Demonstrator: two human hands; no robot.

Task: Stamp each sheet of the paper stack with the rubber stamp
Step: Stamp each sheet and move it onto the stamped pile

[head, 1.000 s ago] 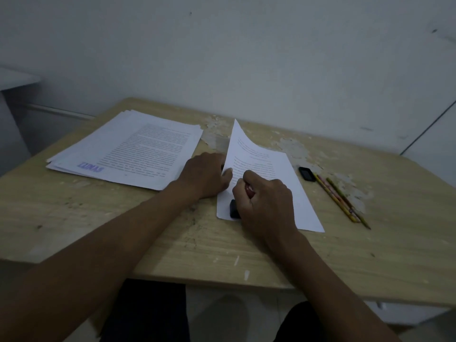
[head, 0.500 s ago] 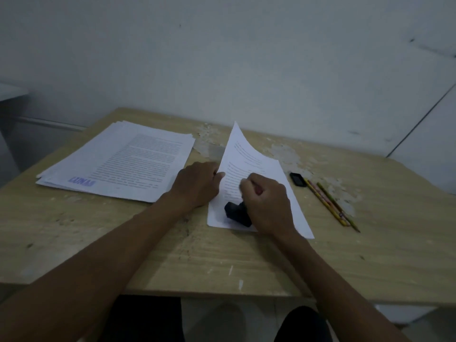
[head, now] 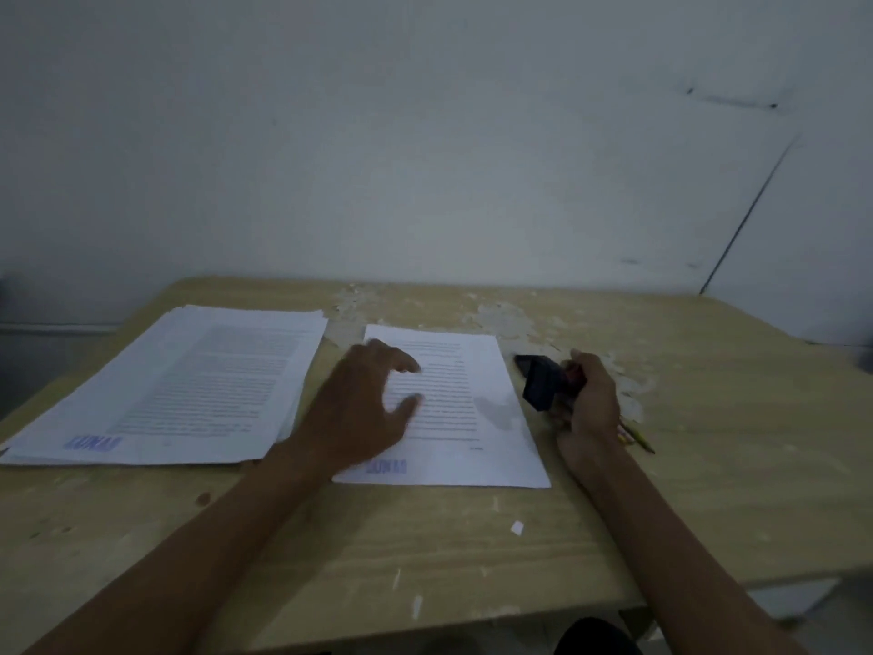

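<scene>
Logging: state mid-task, near to far, head view only.
Table (head: pixel 472 550): wooden, near edge bare but for small white flecks; far part with peeling patches.
Sheet (head: pixel 477 418): single printed page, flat on table between the two hands; blue mark (head: pixel 386 467) at near left corner, so judged stamped.
Left hand (head: pixel 359 413): over left part of sheet, fingers spread and slightly curved, thumb apart; nothing gripped; contact with paper not resolvable, image blurred.
Right hand (head: pixel 590 404): off the sheet, just beside its right edge, fingers curled round stamp handle.
Stamp (head: pixel 543 382): dark body, reddish handle, held tilted, clear of the paper; face not visible.
Pencils (head: pixel 637 437): mostly hidden behind right hand, tips showing on its right side.
Stack (head: pixel 189 385): many sheets, left of the single sheet, edges slightly fanned; top page with matching blue mark (head: pixel 92 442) at near left corner.
Done: top of stack and single sheet both marked; lower sheets of stack not checkable, marks hidden.
Left: no unstamped pile in view; single sheet likely the last one, or one of the last, though not certain.
Next, as judged: moving the marked sheet onto the stack, left hand well placed for it.
Wall: plain, pale, behind table; no further paper seen there.
</scene>
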